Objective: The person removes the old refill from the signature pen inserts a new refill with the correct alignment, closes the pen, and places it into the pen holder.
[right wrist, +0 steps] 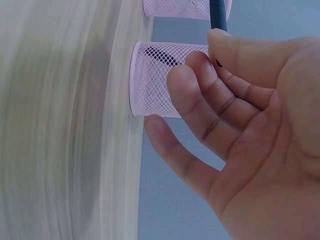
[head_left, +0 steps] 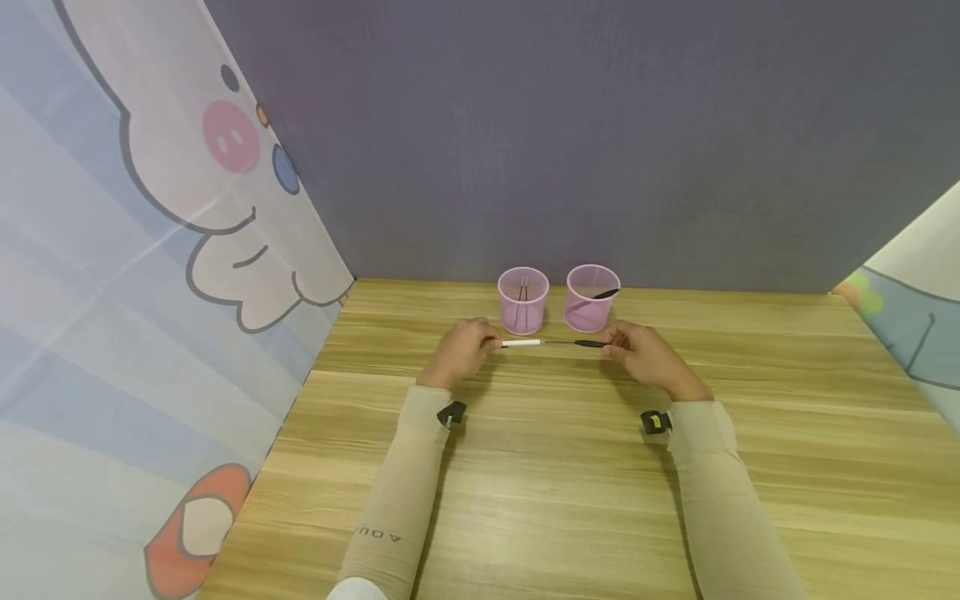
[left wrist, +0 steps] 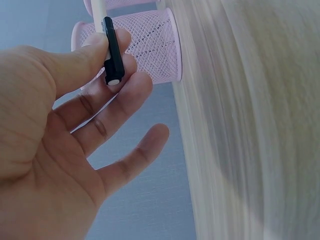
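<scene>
In the head view, my left hand [head_left: 463,350] pinches the end of a white pen barrel [head_left: 521,342]. Its black clip [left wrist: 115,50] shows between thumb and fingertips in the left wrist view, little finger spread away. Opposite, my right hand [head_left: 647,357] pinches a slim black pen grip [head_left: 591,343] between thumb and fingers. A thin dark refill [head_left: 558,342] bridges grip and barrel, all in one level line; how deep it sits in either is hidden. The right wrist view shows the black grip [right wrist: 218,17] running up from the thumb.
Just behind the hands stand two pink mesh cups. Thin dark sticks stand upright in the left cup [head_left: 522,312]; a black pen [head_left: 604,293] leans in the right cup [head_left: 588,317]. A dark grey panel [head_left: 570,150] rises behind the wooden table [head_left: 555,483].
</scene>
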Tool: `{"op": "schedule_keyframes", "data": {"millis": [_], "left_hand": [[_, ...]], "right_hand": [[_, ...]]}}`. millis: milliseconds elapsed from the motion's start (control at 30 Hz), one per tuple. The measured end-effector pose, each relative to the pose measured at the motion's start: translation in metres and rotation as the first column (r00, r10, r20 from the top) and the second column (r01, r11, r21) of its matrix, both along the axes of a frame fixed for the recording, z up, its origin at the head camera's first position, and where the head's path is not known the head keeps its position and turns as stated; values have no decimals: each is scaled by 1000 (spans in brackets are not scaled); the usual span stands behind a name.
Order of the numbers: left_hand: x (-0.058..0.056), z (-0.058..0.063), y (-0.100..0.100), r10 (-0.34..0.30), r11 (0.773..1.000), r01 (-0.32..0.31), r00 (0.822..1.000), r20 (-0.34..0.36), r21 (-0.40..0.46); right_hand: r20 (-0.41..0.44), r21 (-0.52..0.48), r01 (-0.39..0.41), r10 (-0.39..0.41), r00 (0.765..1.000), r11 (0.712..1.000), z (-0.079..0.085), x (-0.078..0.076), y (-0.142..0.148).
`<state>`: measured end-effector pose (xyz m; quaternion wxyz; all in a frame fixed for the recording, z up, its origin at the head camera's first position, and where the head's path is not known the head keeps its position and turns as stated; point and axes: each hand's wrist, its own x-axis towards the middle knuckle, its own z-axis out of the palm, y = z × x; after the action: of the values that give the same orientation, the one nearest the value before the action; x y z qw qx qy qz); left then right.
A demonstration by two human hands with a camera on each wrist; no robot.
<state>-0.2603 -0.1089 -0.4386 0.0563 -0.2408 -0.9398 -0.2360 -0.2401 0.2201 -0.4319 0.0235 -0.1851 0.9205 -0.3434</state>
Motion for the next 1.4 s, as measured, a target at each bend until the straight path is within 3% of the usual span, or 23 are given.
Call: {"op": "schedule_keyframes", "data": {"millis": [1167, 1400], "left_hand": [[-1, -1, -5, 8, 1000, -8, 1000, -7, -3], [0, -3, -1, 9, 1000, -9, 1000, 23, -12]], "right_hand": [[-6, -2, 17, -17, 1000, 1000, -3, -1, 6], [-17, 1, 13, -13, 1000, 1000, -3, -2, 6]]}}
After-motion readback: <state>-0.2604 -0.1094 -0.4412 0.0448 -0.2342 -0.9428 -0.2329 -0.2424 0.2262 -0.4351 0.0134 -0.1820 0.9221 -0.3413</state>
